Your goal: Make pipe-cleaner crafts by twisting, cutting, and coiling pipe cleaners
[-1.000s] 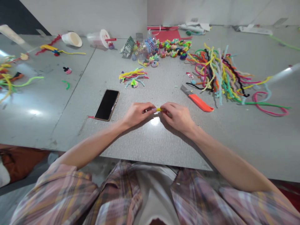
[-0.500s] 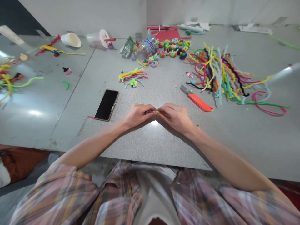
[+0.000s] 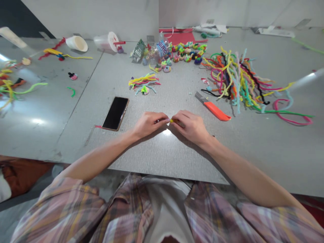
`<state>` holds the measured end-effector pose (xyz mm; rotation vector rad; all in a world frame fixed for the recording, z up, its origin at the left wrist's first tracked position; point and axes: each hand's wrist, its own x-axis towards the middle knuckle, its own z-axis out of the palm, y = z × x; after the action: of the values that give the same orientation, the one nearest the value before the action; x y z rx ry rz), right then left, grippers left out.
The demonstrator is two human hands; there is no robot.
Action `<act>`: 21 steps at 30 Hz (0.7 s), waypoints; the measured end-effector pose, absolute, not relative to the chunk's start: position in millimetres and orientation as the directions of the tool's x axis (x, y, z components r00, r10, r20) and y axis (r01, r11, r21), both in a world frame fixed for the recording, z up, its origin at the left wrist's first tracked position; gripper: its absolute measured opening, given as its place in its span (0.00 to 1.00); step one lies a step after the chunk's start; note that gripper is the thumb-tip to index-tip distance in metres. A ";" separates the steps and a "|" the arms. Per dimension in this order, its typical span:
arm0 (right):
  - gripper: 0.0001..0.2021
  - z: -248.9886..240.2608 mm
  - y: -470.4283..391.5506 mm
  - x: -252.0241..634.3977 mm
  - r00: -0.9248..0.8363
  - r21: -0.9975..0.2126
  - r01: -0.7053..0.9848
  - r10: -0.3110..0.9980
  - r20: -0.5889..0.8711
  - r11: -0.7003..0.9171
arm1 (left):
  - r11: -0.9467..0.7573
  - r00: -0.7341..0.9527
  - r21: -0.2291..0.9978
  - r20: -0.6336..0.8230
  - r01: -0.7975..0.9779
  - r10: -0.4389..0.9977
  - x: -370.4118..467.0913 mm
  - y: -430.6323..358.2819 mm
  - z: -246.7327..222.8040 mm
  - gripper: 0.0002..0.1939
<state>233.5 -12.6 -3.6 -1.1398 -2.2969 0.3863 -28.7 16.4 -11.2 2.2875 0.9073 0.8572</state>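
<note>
My left hand [image 3: 149,124] and my right hand [image 3: 189,125] meet fingertip to fingertip above the grey table [image 3: 152,155]. Between them is a small fuzzy piece [image 3: 171,120], yellow at the right and pale purple at the left; most of it is hidden by fingers. My left fingers pinch its purple end, and my right fingers pinch the yellow end. Left of my left hand lies a black phone [image 3: 115,113]. An orange-handled cutter [image 3: 216,110] rests beyond my right hand. A short bundle of fuzzy stems [image 3: 144,80] lies in front of both hands.
A large tangle of coloured stems [image 3: 238,81] spreads at the right. Small pompom-like figures [image 3: 187,52], a plastic bottle [image 3: 162,49] and a green packet [image 3: 138,50] stand at the back. Two cups, one white [image 3: 76,43] and one clear [image 3: 105,42], lie back left.
The fingertips have parted very slightly, and a bit more of the small piece shows between them. Everything else looks the same.
</note>
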 end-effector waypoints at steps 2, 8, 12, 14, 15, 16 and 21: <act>0.14 -4.7 -11.7 233.6 -0.502 -0.493 0.625 0.796 0.339 0.605 | -0.646 0.572 0.656 0.378 0.390 0.728 -28.5 16.3 -11.7 0.21; 0.17 -9.8 -9.2 235.0 -0.533 -0.533 0.588 0.787 0.311 0.609 | -0.677 0.574 0.645 0.421 0.356 0.703 -28.3 16.0 -11.5 0.20; 0.17 -8.4 -10.7 234.7 -0.525 -0.503 0.611 0.788 0.320 0.611 | -0.672 0.583 0.643 0.404 0.368 0.705 -28.8 16.8 -11.3 0.19; 0.16 -6.6 -11.8 234.3 -0.529 -0.484 0.616 0.782 0.331 0.622 | -0.675 0.583 0.635 0.404 0.376 0.705 -28.9 17.3 -11.2 0.19; 0.16 -5.8 -12.3 234.0 -0.531 -0.474 0.617 0.776 0.340 0.629 | -0.675 0.582 0.630 0.404 0.383 0.706 -28.8 17.5 -11.1 0.20; 0.16 -5.4 -12.6 233.8 -0.531 -0.461 0.619 0.771 0.351 0.636 | -0.674 0.579 0.626 0.402 0.391 0.709 -28.8 17.7 -11.0 0.20; 0.15 -7.3 -13.0 232.9 -0.518 -0.373 0.632 0.729 0.448 0.679 | -0.649 0.568 0.633 0.373 0.422 0.734 -29.3 17.3 -9.3 0.21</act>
<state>232.9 -13.0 -7.3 -1.0439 -2.3080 0.2168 -29.3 17.3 -9.3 2.3219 0.9272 0.8660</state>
